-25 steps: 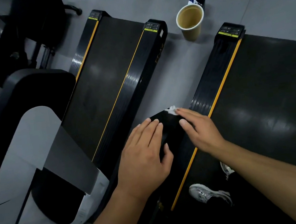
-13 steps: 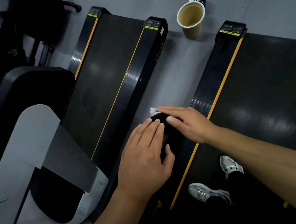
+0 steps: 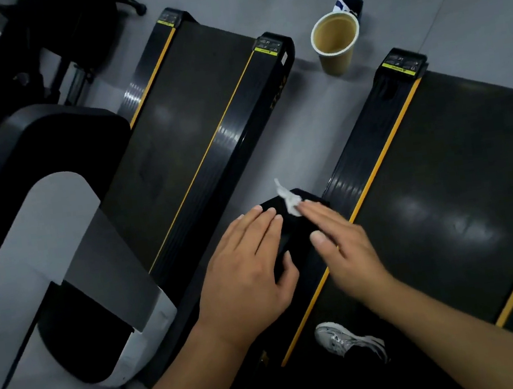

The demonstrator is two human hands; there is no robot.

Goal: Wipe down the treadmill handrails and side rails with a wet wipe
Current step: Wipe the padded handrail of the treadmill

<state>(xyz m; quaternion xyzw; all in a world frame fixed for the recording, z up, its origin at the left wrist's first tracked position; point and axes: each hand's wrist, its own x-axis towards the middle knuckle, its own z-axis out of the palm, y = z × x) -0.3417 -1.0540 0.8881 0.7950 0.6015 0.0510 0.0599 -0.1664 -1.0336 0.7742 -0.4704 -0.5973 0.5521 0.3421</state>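
A black treadmill handrail (image 3: 299, 231) runs up between my two hands. My left hand (image 3: 248, 267) lies flat on its left side, fingers together, holding nothing. My right hand (image 3: 343, 241) lies on the handrail's right side with fingers stretched out, pressing a crumpled white wet wipe (image 3: 288, 198) that sticks out past the fingertips at the rail's far end. Below, the black side rail (image 3: 367, 153) with a yellow stripe borders the belt of the treadmill I stand on.
A second treadmill (image 3: 194, 130) lies on the left, its grey and black console (image 3: 57, 227) near the left edge. A paper cup (image 3: 335, 42) stands on the grey floor between the treadmills. My grey shoe (image 3: 349, 340) rests on the belt.
My right hand slid left across the handrail end with the wipe, then back right and slightly toward me. The wipe now shows more past the fingertips. My left hand stayed put.
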